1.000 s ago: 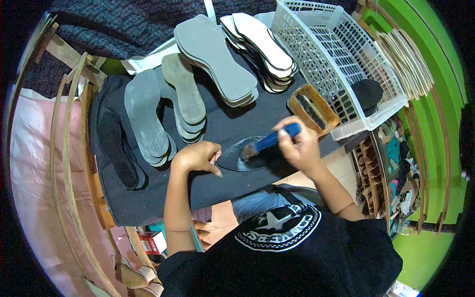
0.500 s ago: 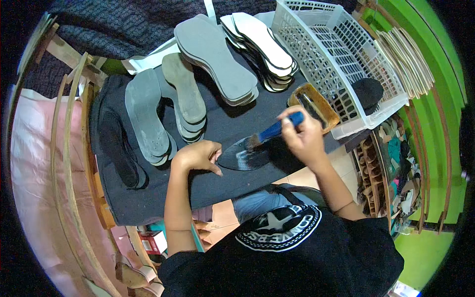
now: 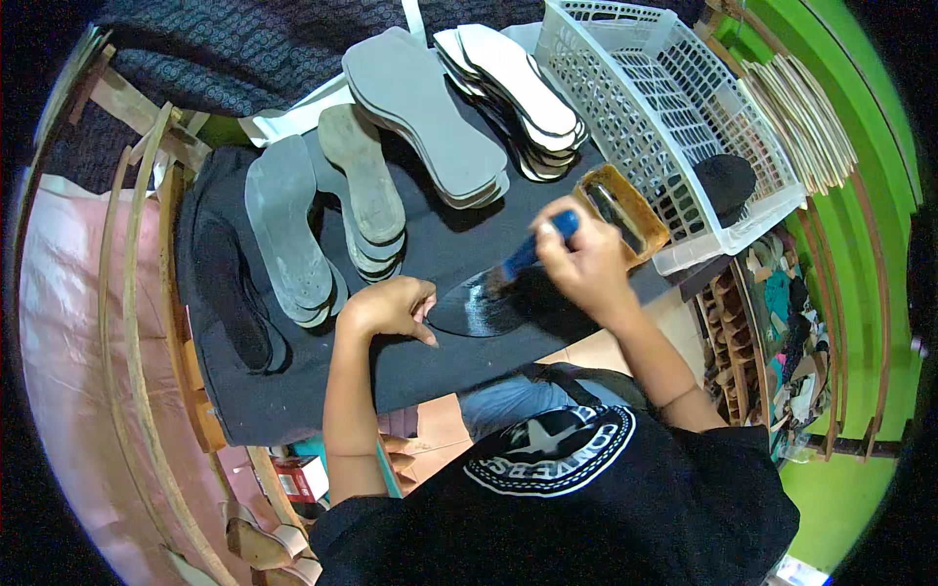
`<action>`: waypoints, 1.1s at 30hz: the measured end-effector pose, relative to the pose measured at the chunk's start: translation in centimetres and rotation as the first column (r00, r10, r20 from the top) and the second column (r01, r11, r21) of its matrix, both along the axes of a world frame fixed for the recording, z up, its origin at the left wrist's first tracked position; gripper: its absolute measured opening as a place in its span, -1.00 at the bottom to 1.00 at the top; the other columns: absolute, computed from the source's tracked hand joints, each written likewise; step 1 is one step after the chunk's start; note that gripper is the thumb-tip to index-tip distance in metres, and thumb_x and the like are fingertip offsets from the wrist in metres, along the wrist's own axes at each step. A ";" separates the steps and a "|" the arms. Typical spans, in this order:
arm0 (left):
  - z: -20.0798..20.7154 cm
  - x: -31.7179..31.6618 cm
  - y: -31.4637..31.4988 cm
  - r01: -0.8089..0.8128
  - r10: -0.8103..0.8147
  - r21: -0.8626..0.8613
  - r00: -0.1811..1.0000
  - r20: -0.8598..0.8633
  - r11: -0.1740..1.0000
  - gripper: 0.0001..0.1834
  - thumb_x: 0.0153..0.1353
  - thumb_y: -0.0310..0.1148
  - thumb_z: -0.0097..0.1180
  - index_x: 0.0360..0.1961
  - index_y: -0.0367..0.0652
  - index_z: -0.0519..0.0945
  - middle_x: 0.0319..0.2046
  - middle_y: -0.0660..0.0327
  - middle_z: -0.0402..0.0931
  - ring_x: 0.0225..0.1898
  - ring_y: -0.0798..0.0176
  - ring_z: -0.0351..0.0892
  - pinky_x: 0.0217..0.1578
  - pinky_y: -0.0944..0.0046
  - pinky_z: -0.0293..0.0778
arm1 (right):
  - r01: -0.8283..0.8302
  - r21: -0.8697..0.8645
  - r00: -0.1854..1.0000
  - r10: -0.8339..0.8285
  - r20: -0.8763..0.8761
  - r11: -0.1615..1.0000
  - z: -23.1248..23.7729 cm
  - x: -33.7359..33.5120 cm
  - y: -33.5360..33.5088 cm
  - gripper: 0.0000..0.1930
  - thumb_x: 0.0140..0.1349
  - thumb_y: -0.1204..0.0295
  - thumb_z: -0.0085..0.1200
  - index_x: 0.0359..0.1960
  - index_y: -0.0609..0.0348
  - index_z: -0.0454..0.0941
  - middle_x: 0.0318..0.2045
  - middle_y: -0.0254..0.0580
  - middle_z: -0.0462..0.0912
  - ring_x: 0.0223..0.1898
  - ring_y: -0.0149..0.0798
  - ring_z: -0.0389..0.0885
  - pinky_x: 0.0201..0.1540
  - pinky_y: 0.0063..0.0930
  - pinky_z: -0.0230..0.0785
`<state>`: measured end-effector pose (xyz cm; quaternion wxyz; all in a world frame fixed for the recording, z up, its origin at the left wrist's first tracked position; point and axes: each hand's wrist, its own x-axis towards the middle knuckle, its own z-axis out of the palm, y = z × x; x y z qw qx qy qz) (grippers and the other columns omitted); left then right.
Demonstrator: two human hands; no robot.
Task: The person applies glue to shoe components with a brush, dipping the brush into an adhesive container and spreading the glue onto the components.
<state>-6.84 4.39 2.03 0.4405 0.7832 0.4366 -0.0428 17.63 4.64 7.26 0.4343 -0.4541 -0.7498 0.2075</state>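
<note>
Flat on the dark cloth lies a black shoe sole [image 3: 452, 313], with a wet, shiny streak across its front part. My left hand [image 3: 391, 307] is closed at its left tip, thumb and fingers pinching the edge. In my right hand [image 3: 592, 266] is a blue-handled brush [image 3: 528, 258], slightly blurred, its bristles touching the sole by the streak. The sole's right end is lost under the brush and hand against the dark cloth. Just beyond my right hand stands a brownish, stained open container [image 3: 657, 237].
Stacks of grey soles [image 3: 420, 112], white-topped soles [image 3: 518, 83] and worn grey-brown soles [image 3: 362, 171] line the table's far side. More grey soles [image 3: 283, 225] and black soles [image 3: 230, 293] lie left. A white plastic crate [image 3: 625, 127] stands far right.
My right hand and the brush have shifted slightly left, and the brush handle is more upright. The streak looks shinier. My left hand keeps its place on the sole's tip.
</note>
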 end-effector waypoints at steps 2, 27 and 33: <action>0.0 0.0 0.1 -0.005 0.006 -0.027 0.999 0.033 1.000 -0.57 -0.44 -0.29 0.37 -0.63 -0.27 0.36 -0.71 0.19 0.39 -0.63 0.25 0.38 -0.57 0.30 0.29 | -0.061 0.096 0.998 0.062 -0.004 0.993 -0.8 -2.2 0.1 -0.87 -0.01 0.37 -0.01 -0.50 0.13 0.37 -0.75 -0.11 0.43 -0.71 -0.14 0.46 -0.65 -0.36 0.28; 0.4 0.2 0.1 0.006 -0.006 0.008 1.000 0.017 1.000 -0.59 -0.38 -0.32 0.36 -0.65 -0.24 0.33 -0.72 0.22 0.37 -0.65 0.32 0.36 -0.61 0.33 0.26 | 0.184 0.017 0.983 -0.183 -0.032 0.983 -1.2 3.0 0.4 -0.86 0.07 0.39 -0.04 -0.52 0.19 0.40 -0.77 -0.16 0.43 -0.73 -0.30 0.45 -0.63 -0.48 0.28; 0.2 0.0 0.0 0.015 -0.014 -0.014 1.000 0.026 1.000 -0.58 -0.38 -0.32 0.36 -0.65 -0.24 0.31 -0.72 0.22 0.39 -0.65 0.33 0.37 -0.61 0.34 0.27 | 0.312 -0.002 0.949 -0.312 0.044 0.950 -0.5 6.0 -1.3 -0.87 0.09 0.41 -0.06 -0.52 0.21 0.38 -0.75 -0.20 0.44 -0.71 -0.32 0.46 -0.60 -0.51 0.29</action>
